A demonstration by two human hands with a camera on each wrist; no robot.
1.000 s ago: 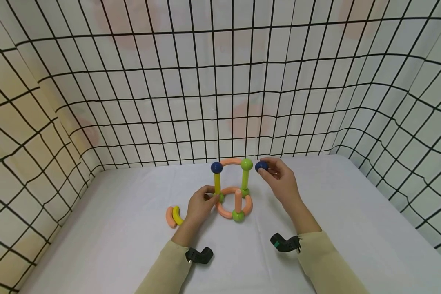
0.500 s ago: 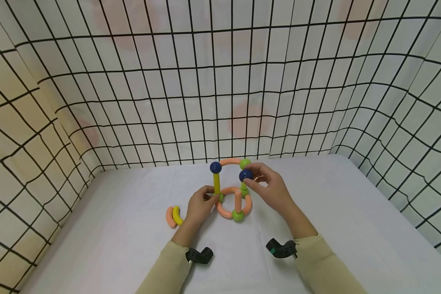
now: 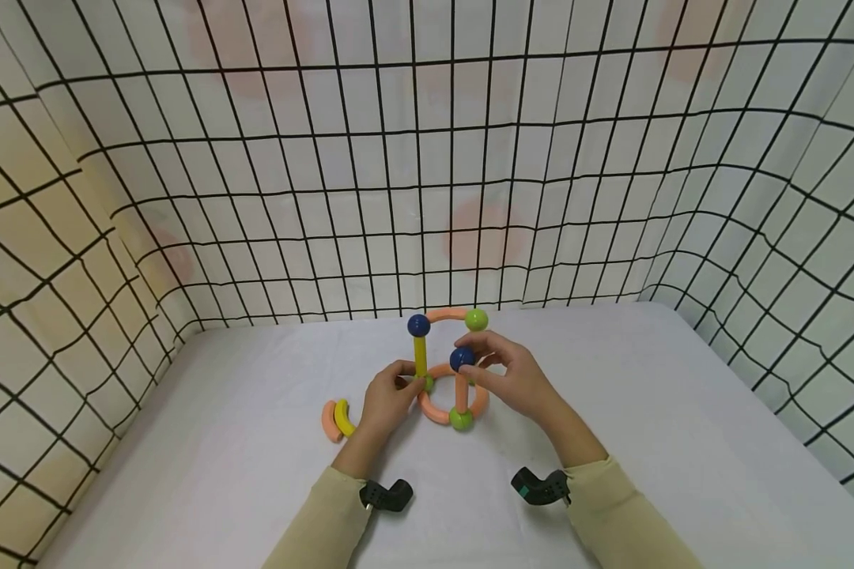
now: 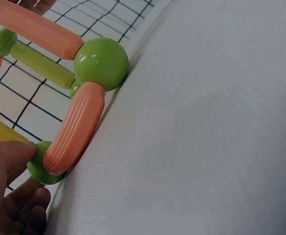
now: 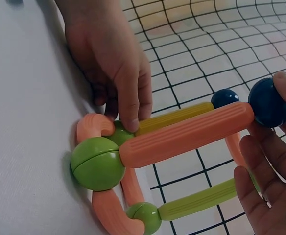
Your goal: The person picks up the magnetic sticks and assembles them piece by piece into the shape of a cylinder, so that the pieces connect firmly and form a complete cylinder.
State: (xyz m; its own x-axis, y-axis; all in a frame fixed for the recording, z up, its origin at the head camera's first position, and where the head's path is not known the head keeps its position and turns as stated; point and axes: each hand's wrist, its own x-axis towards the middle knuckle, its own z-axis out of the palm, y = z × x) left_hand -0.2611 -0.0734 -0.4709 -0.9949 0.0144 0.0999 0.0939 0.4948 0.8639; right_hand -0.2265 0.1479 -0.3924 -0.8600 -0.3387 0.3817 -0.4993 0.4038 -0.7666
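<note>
The right hand pinches a dark blue ball between thumb and fingertips and now holds it on the top end of the upright orange rod; a second ago the same ball hung in the air out at three o'clock of the tall green post, and half a second ago it was halfway across. In the right wrist view the ball sits against the rod's tip, so the piece looks seated or a hair from it, though the fingers have not let go. At nine o'clock the left hand has not moved: its fingertips press the small green ball at the foot of the yellow post, steadying the orange ring flat on the white table. The orange rod rises from the green ball at the ring's six o'clock. Behind, at twelve o'clock, an orange arch joins another blue ball to a green one. Two spare curved pieces, orange and yellow, lie at nine o'clock of the left hand, well apart from the structure.
</note>
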